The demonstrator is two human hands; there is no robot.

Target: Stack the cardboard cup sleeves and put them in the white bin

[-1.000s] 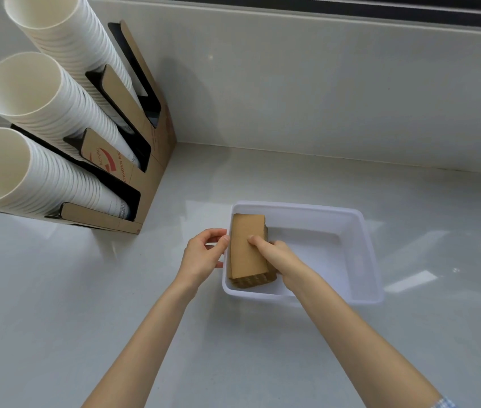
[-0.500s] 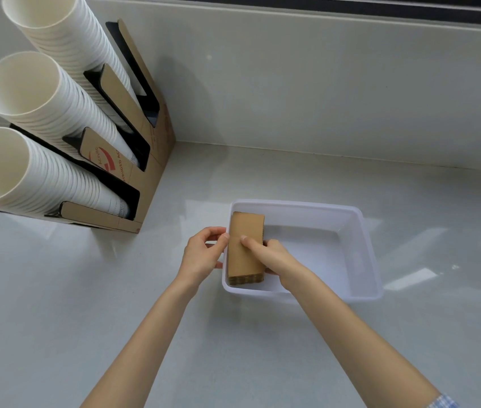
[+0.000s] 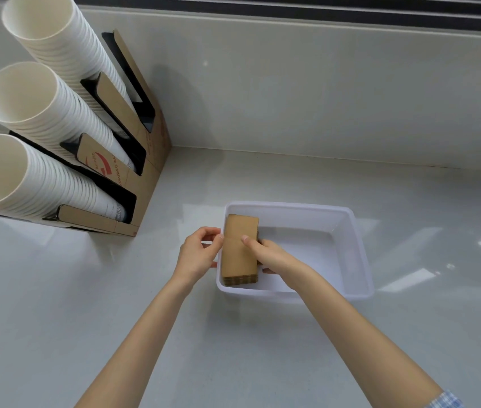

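A stack of brown cardboard cup sleeves [image 3: 239,251] lies inside the white bin [image 3: 357,251], against its left wall. My right hand [image 3: 268,254] grips the stack from the right side, thumb on its top face and fingers down along its right edge. My left hand [image 3: 199,254] is at the bin's left rim, its fingertips touching the stack's left edge over the rim. The bottom of the stack is hidden by the bin wall.
A cardboard cup dispenser [image 3: 145,160] with three long stacks of white paper cups [image 3: 27,107] stands at the left against the wall. The grey counter [image 3: 86,304] runs around the bin. A grey wall [image 3: 321,92] rises behind.
The stack has shifted left and settled lower against the bin's left wall. My right hand moved left with it; my left hand stayed at the rim.
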